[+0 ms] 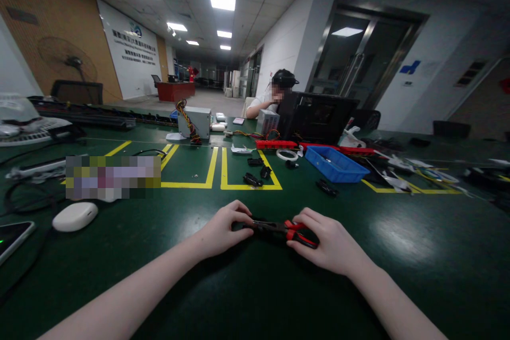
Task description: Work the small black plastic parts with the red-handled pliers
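Note:
Both my hands rest on the dark green table (255, 287) near its front. My right hand (329, 244) is closed around the red and black handles of a pair of pliers (292, 231). My left hand (223, 228) is curled, its fingertips pinching a small dark part (246, 224) at the pliers' jaws. What that part is I cannot make out. Beyond the hands, several small black parts (255, 175) lie inside a yellow taped box.
A blue tray (338, 164) stands at the right, red strips (279, 144) and a black monitor (319, 117) behind it. A seated person (271, 101) is across the table. A white oval case (75, 216), a phone (11, 236) and cables lie left; a grey power supply (195, 122) sits at the back.

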`<state>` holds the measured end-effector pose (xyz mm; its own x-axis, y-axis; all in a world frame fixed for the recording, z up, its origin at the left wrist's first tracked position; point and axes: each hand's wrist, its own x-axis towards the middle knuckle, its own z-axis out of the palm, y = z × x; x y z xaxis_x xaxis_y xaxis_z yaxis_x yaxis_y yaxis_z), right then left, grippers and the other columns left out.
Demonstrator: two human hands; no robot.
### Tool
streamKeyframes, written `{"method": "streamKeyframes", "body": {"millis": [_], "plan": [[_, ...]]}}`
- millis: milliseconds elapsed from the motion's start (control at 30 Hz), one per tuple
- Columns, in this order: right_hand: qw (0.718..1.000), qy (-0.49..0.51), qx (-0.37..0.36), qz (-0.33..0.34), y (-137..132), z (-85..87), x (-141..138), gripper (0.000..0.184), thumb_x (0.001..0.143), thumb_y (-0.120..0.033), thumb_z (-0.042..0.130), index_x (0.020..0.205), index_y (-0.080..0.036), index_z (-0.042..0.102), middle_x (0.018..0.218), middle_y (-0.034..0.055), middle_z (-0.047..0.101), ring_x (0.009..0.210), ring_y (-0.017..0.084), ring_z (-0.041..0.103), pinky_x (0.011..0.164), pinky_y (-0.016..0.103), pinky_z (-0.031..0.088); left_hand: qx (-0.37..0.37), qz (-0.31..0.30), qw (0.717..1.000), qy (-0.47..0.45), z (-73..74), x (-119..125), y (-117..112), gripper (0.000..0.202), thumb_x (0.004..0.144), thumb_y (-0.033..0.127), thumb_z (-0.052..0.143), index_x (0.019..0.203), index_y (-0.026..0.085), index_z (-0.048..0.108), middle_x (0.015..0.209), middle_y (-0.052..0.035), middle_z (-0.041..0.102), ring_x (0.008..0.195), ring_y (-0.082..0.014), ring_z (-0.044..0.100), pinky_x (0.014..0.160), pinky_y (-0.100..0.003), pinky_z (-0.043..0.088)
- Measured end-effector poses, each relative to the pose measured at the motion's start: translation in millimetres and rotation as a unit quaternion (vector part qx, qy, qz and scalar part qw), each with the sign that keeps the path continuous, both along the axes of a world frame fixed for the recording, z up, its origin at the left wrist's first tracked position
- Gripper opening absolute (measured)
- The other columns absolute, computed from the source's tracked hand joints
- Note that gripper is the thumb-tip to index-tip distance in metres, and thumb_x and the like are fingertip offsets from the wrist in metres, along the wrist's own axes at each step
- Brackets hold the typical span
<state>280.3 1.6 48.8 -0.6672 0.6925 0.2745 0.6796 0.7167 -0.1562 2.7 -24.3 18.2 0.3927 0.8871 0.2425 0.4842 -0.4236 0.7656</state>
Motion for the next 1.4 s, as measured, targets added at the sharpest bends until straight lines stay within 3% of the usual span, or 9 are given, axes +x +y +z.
{"method": "streamKeyframes", "body": {"millis": [733,1067,1400], "plan": [[1.000,-0.006,-0.015,0.001,-1.6,-1.6,-2.8,0.025,0.084,-0.043,0.062,0.096,-0.021,0.058,0.095,0.0045,0.060,0.077,0.017,0.060,0.067,0.031,0.047,-0.034,0.009,0.999,-0.015,5.4,1.7,-2.9,0.011,0.084,0.023,0.065,0.090,0.020,0.074,0.110,-0.0049,0.059,0.104,-0.0204,0.057,0.097,-0.037,0.045],[1.000,-0.017,-0.013,-0.005,-2.1,1.0,-2.1,0.024,0.082,-0.042,0.064,0.094,-0.022,0.059,0.092,0.0037,0.060,0.077,0.017,0.059,0.066,0.030,0.048,-0.020,0.018,0.999,-0.021,-2.0,1.3,0.9,0.011,0.082,0.023,0.067,0.089,0.020,0.076,0.109,-0.0054,0.060,0.103,-0.0206,0.058,0.096,-0.036,0.045],[1.000,-0.009,-0.012,-0.007,0.5,0.1,-1.5,0.027,0.080,-0.043,0.067,0.094,-0.022,0.057,0.096,0.0039,0.060,0.080,0.018,0.059,0.068,0.031,0.048,-0.021,0.029,0.999,-0.018,4.1,1.8,-3.4,0.012,0.083,0.024,0.067,0.090,0.020,0.076,0.108,-0.0059,0.061,0.102,-0.0200,0.059,0.095,-0.035,0.047]]}}
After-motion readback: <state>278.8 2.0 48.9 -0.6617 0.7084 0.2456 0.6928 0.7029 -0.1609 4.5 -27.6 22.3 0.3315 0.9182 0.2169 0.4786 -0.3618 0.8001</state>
